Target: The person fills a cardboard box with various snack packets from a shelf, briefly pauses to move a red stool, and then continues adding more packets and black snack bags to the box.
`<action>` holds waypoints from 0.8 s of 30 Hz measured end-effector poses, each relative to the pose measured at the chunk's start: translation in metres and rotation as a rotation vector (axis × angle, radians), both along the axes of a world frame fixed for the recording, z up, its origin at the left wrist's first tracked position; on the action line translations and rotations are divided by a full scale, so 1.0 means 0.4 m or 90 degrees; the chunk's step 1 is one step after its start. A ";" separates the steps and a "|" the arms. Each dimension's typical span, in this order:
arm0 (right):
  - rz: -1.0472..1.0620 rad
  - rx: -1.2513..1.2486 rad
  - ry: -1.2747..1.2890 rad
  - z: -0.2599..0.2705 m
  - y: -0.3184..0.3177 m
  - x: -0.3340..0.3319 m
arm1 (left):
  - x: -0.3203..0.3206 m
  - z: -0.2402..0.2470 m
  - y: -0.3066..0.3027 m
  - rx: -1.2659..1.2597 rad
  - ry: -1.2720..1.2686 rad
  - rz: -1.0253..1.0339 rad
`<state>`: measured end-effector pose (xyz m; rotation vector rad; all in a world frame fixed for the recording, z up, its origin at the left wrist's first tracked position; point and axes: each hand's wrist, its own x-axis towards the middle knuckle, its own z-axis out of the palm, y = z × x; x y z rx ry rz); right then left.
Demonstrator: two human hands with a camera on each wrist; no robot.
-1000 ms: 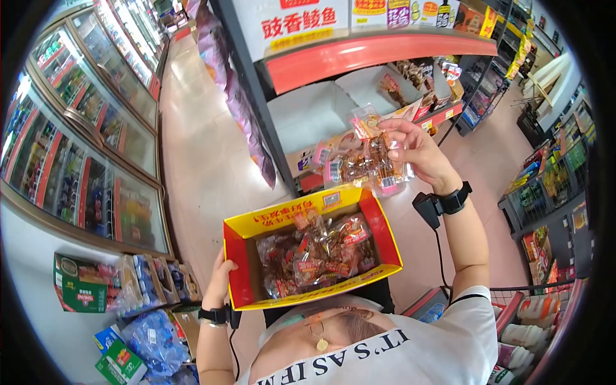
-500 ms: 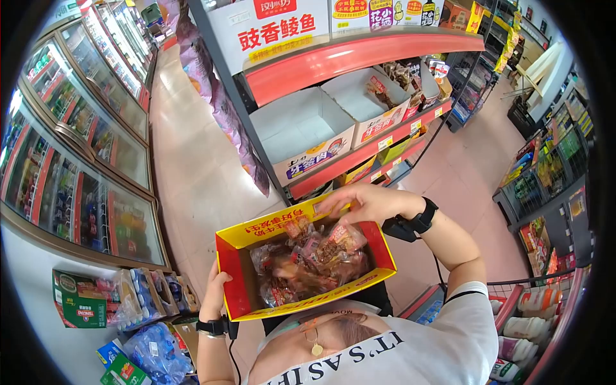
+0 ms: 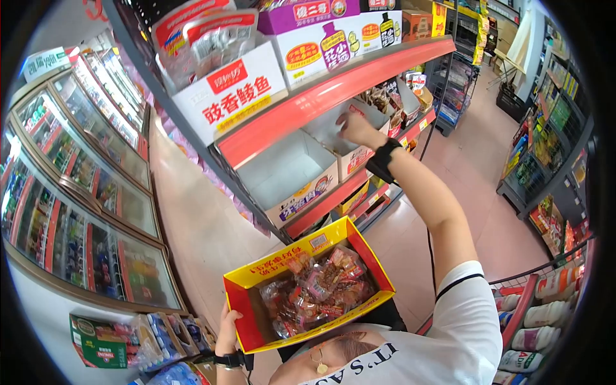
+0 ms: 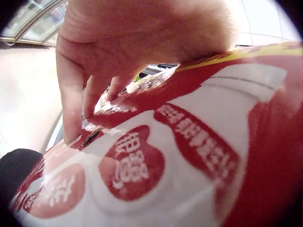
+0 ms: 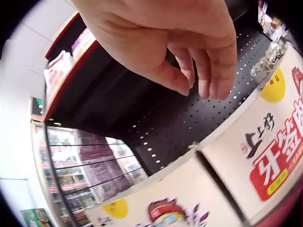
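In the head view, my left hand (image 3: 227, 330) holds one end of a yellow and red cardboard box (image 3: 279, 256), thumb by its rim. Several clear-wrapped brown snack packets (image 3: 321, 289) lie inside it. The left wrist view shows fingers (image 4: 71, 101) spread along the box's printed red and white side (image 4: 199, 184). My right hand (image 3: 360, 130) reaches over a white display box (image 3: 355, 160) on the shelf, beside a red-wrapped packet at its back. Loosely bent fingers (image 5: 220, 71) hang above the display boxes in the right wrist view, with nothing visible between them.
Another white display box (image 3: 311, 192) stands left of it under a red shelf edge (image 3: 333, 96). More snack packets (image 3: 383, 96) sit to the right. Glass-door fridges (image 3: 96, 192) line the left side. A cart with white bottles (image 3: 536, 314) stands at lower right.
My right hand brought packets from over the shelf into the yellow box, released them, and moved back to the display box. The left hand keeps hold of the yellow box.
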<state>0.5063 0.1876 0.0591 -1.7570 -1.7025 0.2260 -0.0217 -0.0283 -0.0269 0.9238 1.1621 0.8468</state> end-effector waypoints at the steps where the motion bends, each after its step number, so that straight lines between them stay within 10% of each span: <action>1: -0.012 -0.093 -0.089 -0.008 0.021 -0.008 | 0.007 0.009 -0.003 -0.002 -0.005 0.009; 10: 0.031 -0.437 -0.265 -0.084 0.085 -0.038 | -0.004 0.005 -0.006 -0.005 0.010 0.002; 24: 0.000 -0.445 -0.202 -0.079 0.098 -0.026 | 0.002 0.000 -0.001 -0.021 -0.006 0.021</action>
